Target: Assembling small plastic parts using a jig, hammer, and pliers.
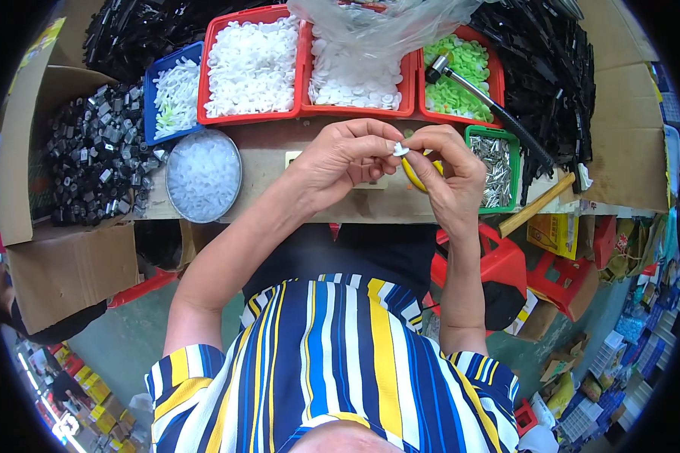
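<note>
Over the near edge of the worktable, my left hand (pixel 338 160) and my right hand (pixel 455 170) meet fingertip to fingertip. Between them they pinch a small white plastic piece (pixel 400 149) with a flared, disc-like end. Under my right fingers shows a curved yellow part (pixel 410 173); the fingers hide the rest, so I cannot tell what it belongs to. A green tray of thin silver metal pins (pixel 496 172) stands just right of my right hand. Beyond my hands are red trays with white plastic parts (pixel 253 68) and white disc-like pieces (pixel 353 75).
A round metal bowl (pixel 172 198) holds translucent pieces. A blue tray (pixel 149 106) has pale slender parts, and a red tray (pixel 496 72) green ones. A hammer (pixel 468 87) leans across it. Black parts (pixel 98 158) fill a carton at left; a wooden stick (pixel 536 204) juts over the edge.
</note>
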Action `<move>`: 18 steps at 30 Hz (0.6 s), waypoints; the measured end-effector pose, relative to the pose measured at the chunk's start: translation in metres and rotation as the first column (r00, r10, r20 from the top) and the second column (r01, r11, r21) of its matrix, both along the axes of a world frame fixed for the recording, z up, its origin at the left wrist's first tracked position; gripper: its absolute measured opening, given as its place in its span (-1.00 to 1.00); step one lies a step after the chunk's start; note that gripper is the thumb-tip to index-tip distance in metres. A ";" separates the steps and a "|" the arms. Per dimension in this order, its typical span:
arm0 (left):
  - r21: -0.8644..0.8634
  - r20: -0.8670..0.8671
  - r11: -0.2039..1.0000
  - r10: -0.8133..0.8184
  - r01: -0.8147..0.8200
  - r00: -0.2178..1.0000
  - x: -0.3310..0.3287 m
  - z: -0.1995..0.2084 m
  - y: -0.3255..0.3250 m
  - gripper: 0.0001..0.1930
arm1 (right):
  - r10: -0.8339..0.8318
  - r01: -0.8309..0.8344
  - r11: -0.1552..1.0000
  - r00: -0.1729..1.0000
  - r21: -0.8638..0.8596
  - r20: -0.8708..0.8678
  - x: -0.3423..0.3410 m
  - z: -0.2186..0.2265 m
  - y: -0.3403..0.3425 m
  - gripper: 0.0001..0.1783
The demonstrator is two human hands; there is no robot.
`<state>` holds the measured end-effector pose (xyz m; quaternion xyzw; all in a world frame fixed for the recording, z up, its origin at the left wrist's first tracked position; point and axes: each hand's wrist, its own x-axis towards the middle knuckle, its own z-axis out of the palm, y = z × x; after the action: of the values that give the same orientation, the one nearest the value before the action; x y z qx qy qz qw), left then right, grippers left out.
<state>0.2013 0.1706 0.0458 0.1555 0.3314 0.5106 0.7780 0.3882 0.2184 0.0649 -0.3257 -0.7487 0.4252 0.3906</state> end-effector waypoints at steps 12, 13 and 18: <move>0.381 -0.464 0.918 0.290 -0.107 0.837 0.003 -0.001 -0.027 -0.69 | 0.014 -0.041 0.971 0.993 0.237 0.114 -0.015 0.002 -0.006 -0.83; 0.379 -0.467 0.919 0.294 -0.111 0.834 0.002 -0.002 -0.028 -0.69 | 0.007 -0.040 0.965 0.992 0.259 0.125 -0.017 0.001 -0.007 -0.82; 0.458 -0.621 0.887 0.365 -0.058 0.693 -0.003 -0.005 -0.035 -0.67 | 0.038 -0.075 0.960 0.989 0.269 0.140 -0.019 -0.002 -0.009 -0.80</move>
<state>0.1987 0.1361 0.0412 0.4513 0.5009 0.5598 0.4817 0.3691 0.2092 0.0632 -0.2747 -0.8337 0.3060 0.3687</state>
